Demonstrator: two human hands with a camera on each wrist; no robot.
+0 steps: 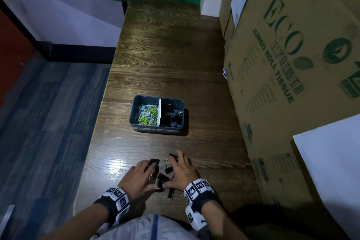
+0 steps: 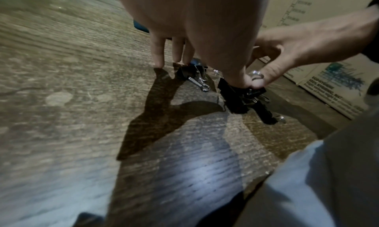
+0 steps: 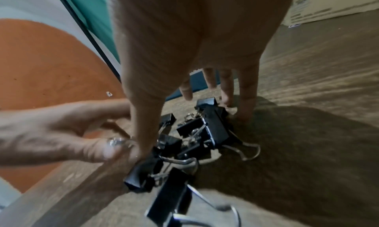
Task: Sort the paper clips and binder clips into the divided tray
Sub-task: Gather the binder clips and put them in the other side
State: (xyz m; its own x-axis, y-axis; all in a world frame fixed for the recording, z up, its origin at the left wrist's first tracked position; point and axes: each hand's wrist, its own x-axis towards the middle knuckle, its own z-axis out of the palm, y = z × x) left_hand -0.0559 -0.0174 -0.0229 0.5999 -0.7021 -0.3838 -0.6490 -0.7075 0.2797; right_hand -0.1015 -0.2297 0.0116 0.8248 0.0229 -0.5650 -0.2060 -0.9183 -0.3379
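A loose pile of black binder clips [image 1: 162, 178] lies on the wooden table near the front edge. My left hand [image 1: 143, 173] and right hand [image 1: 181, 169] cup the pile from either side, fingers straight with their tips down on the table, thumbs touching clips at the near side. In the left wrist view both thumbs meet on one clip of the binder clips [image 2: 235, 99]. The right wrist view shows the binder clips [image 3: 201, 131] heaped under my palm. Further back stands the divided tray [image 1: 155, 129], with coloured paper clips [image 1: 147, 115] on its left and binder clips [image 1: 172, 116] on its right.
A large cardboard box [image 1: 282, 64] stands along the table's right side, with a white sheet [image 1: 331, 161] on a nearer box. The table's left edge [image 1: 93, 142] drops to the floor. Bare wood lies between the hands and the tray.
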